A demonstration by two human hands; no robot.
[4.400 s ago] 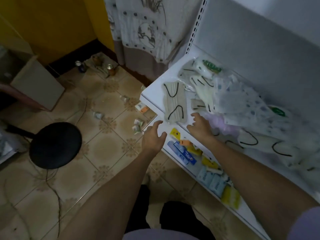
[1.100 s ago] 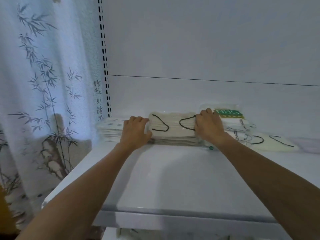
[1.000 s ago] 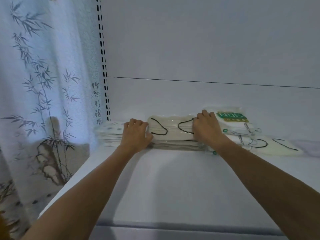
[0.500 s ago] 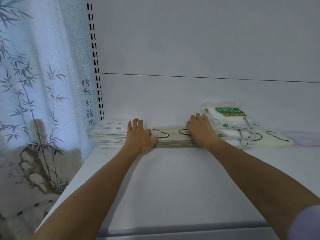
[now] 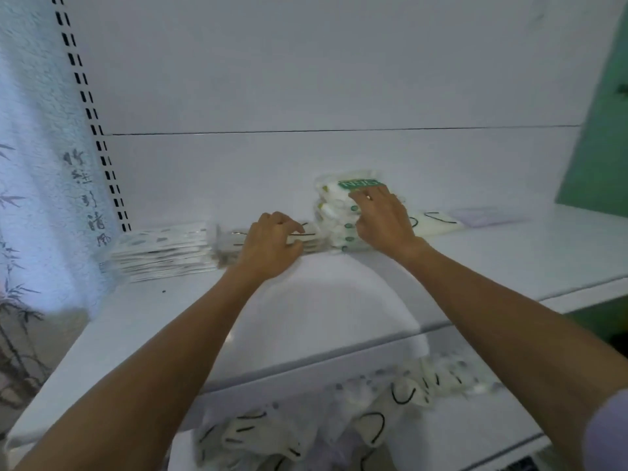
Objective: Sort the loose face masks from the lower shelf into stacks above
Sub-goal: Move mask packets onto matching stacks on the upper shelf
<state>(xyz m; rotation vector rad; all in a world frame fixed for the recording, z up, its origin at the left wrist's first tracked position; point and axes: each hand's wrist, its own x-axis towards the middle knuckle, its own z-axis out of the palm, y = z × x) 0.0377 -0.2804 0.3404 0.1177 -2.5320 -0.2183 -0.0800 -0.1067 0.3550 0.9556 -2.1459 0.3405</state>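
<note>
Five lots of face masks line the back of the white metal upper shelf (image 5: pixel 339 300). Reference point: the tall pile of clear-wrapped white masks with a green label (image 5: pixel 334 212).

- Touching the reference pile on its left: low pile of cream masks with black ear loops (image 5: pixel 311 236).
- Further left, just beside the low pile: pile of flat packets printed with grey-green spots (image 5: pixel 163 246), edges blurred.
- Right of the reference pile: flat cream masks with black loops (image 5: pixel 436 222), then pale lilac packets (image 5: pixel 482 215), both lying low.
- Below and in front of the reference pile, on the lower white shelf (image 5: pixel 475 436): loose heap of cream and spotted masks (image 5: pixel 339 426), unsorted.

Left hand (image 5: pixel 268 248): fingers bent down over the top of the low pile, thumb at its front edge, so the pile is pinched between them.

Right hand (image 5: pixel 382 219): fingers spread and nearly straight, laid flat against the front of the reference pile, reaching up to the green label. It grips nothing.

Far left of the reference pile: black-slotted white upright (image 5: pixel 95 130), then a pale curtain with a bamboo print (image 5: pixel 30 198). Far right: green wall (image 5: pixel 601 130).
</note>
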